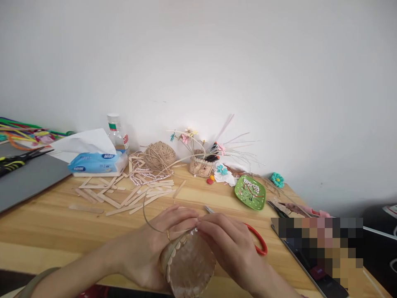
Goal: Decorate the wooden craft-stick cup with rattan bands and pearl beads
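My left hand [156,244] is closed around the left side of a round, basket-like container [192,265] with a scalloped rim; its open mouth faces me, tilted. The fingertips of my right hand [232,244] pinch the rim at the top, where they meet my left fingers. A thin, stiff beige strand [144,211] curves out from the rim to the left and up toward the back. What exactly lies between the fingertips is hidden. Scissors with a red handle [262,244] lie partly under my right hand.
Wooden craft sticks [114,200], a twine ball [159,156], bead strings [145,178] and a tissue pack [96,162] lie left and behind. A small flower basket [200,166] stands at the back. To the right are a green dish [243,198] and a dark tablet-like device [297,252].
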